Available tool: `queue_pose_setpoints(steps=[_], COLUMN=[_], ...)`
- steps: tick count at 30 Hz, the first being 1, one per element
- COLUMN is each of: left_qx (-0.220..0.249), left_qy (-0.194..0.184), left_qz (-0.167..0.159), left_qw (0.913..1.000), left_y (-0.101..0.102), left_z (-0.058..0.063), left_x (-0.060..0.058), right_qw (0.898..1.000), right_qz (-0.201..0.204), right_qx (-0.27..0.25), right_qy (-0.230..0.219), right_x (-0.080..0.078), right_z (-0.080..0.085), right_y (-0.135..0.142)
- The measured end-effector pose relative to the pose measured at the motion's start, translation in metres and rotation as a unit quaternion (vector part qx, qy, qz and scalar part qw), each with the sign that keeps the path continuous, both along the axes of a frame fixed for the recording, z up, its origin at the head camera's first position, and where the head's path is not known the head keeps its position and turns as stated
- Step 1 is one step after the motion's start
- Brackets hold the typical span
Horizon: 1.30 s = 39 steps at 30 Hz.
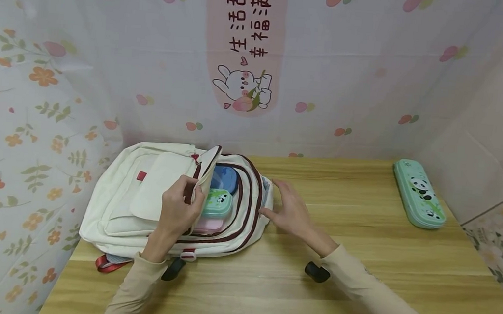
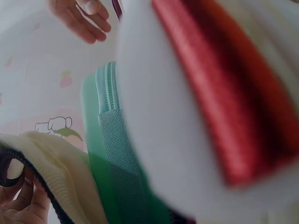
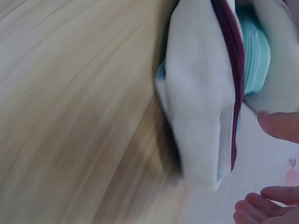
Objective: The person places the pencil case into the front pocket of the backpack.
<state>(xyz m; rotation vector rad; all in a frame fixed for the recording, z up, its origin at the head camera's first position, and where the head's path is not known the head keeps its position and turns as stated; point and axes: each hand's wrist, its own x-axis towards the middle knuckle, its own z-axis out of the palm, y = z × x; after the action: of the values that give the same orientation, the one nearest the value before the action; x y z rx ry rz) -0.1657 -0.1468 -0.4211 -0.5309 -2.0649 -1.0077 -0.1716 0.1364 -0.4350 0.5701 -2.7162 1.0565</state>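
A white backpack (image 1: 117,200) with dark red zippers lies on the table, its front compartment unzipped. My left hand (image 1: 178,208) grips the edge of the compartment's flap (image 2: 65,177) and holds it raised to the left. Inside sit a mint-green panda case (image 1: 219,204), a round blue item (image 1: 227,179) and a pink item (image 1: 208,224), partly hidden by the flap. At the bag's right end my right hand (image 1: 292,212) is held with thumb and fingers spread, fingertips close by the bag's edge and nothing between them.
Another mint-green pencil case (image 1: 419,194) with a panda print lies at the back right of the wooden table (image 1: 337,302). A red strap (image 1: 112,265) sticks out at the bag's lower left. Printed curtains (image 1: 350,86) hang behind the table and at its left.
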Motion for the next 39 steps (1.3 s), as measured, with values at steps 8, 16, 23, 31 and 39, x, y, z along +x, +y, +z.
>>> queue_pose_setpoints(steps=[8, 16, 23, 31, 39], left_qx=[-0.004, -0.002, -0.004, -0.005, -0.005], left_qy=[-0.005, -0.013, -0.009, -0.006, -0.005], left_qz=[-0.005, -0.015, -0.013, -0.014, -0.023], left_qw=[1.0000, 0.9998, 0.9999, 0.9999, 0.9997], left_y=[0.000, -0.001, -0.001, -0.002, -0.001], left_z=[-0.002, -0.006, -0.007, -0.008, -0.009], left_x=[0.001, 0.000, 0.000, 0.000, 0.000], right_qw=[0.999, 0.997, 0.992, 0.982, 0.972], right_qz=[-0.035, -0.073, -0.112, -0.172, -0.224], right_qx=[0.024, 0.026, 0.039, 0.063, 0.061], right_qy=[-0.004, -0.013, -0.049, -0.049, -0.039], right_x=[-0.001, -0.003, -0.003, -0.003, -0.001], right_z=[-0.003, -0.005, -0.007, -0.010, -0.018], right_y=[0.037, 0.081, 0.123, 0.164, 0.203])
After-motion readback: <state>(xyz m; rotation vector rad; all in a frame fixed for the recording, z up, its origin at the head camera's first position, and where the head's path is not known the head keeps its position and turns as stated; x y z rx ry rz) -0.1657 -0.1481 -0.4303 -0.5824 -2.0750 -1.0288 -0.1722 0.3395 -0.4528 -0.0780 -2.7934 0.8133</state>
